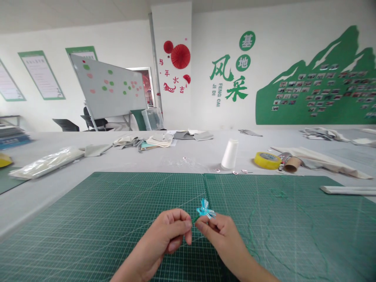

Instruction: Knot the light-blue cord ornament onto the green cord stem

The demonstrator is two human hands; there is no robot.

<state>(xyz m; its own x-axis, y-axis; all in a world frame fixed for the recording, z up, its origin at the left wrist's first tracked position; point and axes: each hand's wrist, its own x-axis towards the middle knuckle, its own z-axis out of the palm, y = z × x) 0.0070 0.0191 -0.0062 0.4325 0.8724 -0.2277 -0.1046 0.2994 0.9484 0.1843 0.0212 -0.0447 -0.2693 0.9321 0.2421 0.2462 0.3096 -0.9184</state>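
Note:
Over the middle of the green cutting mat (132, 203), my two hands meet at a small light-blue flower-like ornament (205, 210) with pale dotted petals or loops. A short green thread-like stem (194, 220) runs from under it to my left hand (170, 233), whose thumb and forefinger are pinched together on its end. My right hand (221, 234) is closed too, with thumb and fingers gripping the base of the blue ornament. Its exact hold is partly hidden by the fingers. Loose green thread (266, 243) lies in wide loops on the mat to the right.
Beyond the mat stand a white thread cone (230, 154), a yellow tape roll (267, 160) and a brown cardboard tube (291, 164). Fabric pieces (160, 140) lie farther back. At left is a plastic-wrapped bundle (48, 161); white rods (349, 190) rest at right.

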